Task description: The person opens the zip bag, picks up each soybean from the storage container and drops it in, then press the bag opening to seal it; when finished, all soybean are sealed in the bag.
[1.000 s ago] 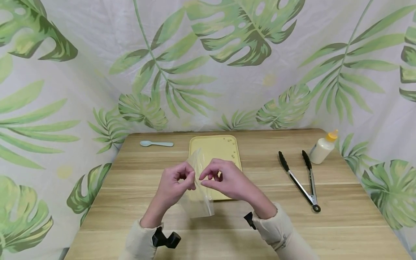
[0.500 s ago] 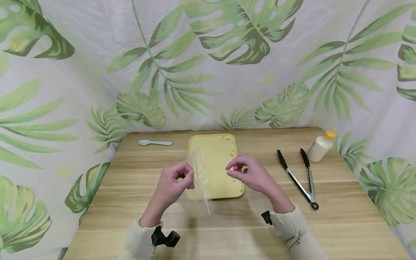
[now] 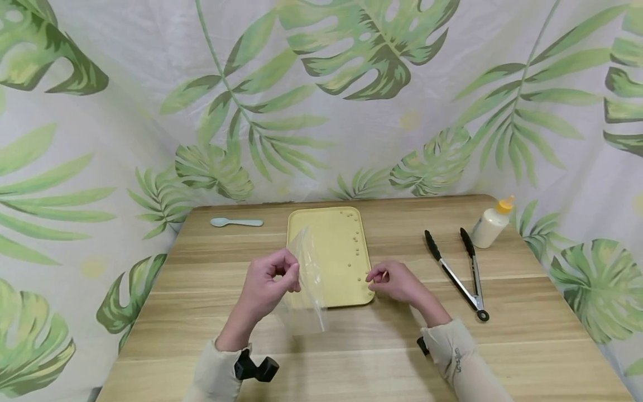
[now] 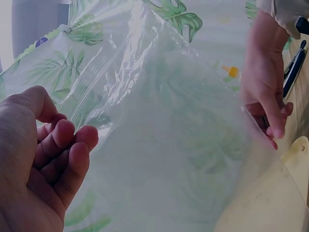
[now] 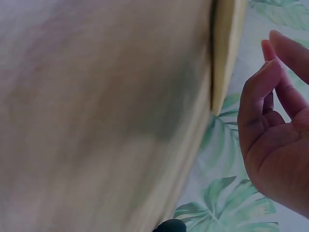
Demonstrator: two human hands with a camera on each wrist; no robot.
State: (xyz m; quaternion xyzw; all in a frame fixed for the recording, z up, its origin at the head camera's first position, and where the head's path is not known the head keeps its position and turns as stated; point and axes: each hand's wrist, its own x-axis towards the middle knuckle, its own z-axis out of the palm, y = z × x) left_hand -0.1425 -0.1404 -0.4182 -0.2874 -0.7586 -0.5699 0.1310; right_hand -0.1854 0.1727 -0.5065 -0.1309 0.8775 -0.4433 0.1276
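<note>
My left hand (image 3: 268,282) pinches a clear plastic zip bag (image 3: 312,301) by its edge, holding it up over the left front of a yellow tray (image 3: 324,223). In the left wrist view the bag (image 4: 164,130) spreads out from the fingertips and looks see-through, with no contents visible. Several small round pieces, like beads (image 3: 355,240), lie scattered along the tray's right side. My right hand (image 3: 397,282) is at the tray's right front edge, fingers loosely bent close to the beads there. Nothing shows between its fingers in the right wrist view.
Black-and-silver tongs (image 3: 464,285) lie spread on the wooden table (image 3: 201,312) to the right. Behind them stands a white squeeze bottle (image 3: 489,226) with a yellow cap. A pale blue spoon (image 3: 236,222) lies at the back left. A leaf-print cloth hangs behind the table.
My right hand has moved away from the bag, rightward and down to the tray's right front edge. The left hand has kept hold of the bag in nearly the same spot.
</note>
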